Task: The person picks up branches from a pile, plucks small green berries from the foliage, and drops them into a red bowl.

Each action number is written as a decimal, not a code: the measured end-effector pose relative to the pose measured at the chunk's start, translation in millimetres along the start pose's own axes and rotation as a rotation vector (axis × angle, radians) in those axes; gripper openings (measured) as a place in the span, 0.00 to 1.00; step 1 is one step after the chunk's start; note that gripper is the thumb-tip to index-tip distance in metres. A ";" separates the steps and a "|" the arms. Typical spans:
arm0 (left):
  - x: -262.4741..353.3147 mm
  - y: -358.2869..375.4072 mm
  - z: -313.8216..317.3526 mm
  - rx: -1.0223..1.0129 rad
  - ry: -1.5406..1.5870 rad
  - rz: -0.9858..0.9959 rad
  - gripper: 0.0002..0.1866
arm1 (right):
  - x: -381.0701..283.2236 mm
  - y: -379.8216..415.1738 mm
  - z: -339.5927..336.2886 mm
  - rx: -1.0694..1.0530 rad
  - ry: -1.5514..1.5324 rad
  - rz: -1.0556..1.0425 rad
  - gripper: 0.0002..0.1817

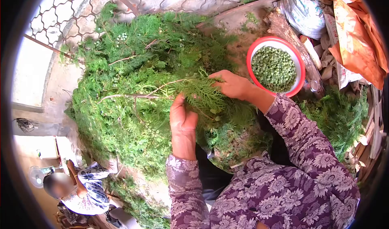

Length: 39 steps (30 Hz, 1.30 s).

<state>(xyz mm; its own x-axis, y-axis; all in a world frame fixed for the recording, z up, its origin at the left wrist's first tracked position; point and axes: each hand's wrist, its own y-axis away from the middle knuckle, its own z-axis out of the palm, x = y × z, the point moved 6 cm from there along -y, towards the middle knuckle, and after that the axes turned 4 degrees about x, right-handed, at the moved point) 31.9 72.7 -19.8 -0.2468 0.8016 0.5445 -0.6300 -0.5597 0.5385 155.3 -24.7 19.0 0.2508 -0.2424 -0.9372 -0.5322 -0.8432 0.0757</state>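
A leafy evergreen branch with flat, scaly green foliage is stretched between my two hands. My left hand is closed, thumb up, pinching the branch near its woody stem. At the upper right of the branch, my right hand has its fingers curled in on the foliage; whatever small part lies between the fingertips is hidden. Just beyond my right hand stands a red-rimmed white basin holding many small green cones. Under and around both hands spreads a large heap of cut evergreen branches.
A wire mesh fence runs along the far side. White sacks and orange sheeting are piled at the upper right, beside a log. Another person sits at the lower left. More greenery lies at right.
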 end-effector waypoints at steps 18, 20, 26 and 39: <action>18.7 -3.0 -0.6 0.063 0.149 0.051 0.18 | -22.4 5.7 -13.5 -0.008 0.031 -0.396 0.36; 20.6 -3.4 0.0 0.084 0.144 0.044 0.18 | -35.4 16.2 -7.5 0.078 0.141 -0.596 0.41; 13.7 -8.6 2.7 0.074 0.137 0.057 0.20 | -31.1 25.4 27.0 0.145 0.609 -0.663 0.42; 1.3 18.3 1.3 -0.103 -0.431 0.084 0.14 | -13.5 1.8 -28.2 0.133 0.085 -0.482 0.15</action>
<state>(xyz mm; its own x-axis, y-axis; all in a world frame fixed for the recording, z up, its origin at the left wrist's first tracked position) 21.0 63.2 -8.4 0.0153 0.5810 0.8137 -0.6961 -0.5781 0.4258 173.7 -36.5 41.4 0.5550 0.1163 -0.8237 -0.4370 -0.8017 -0.4077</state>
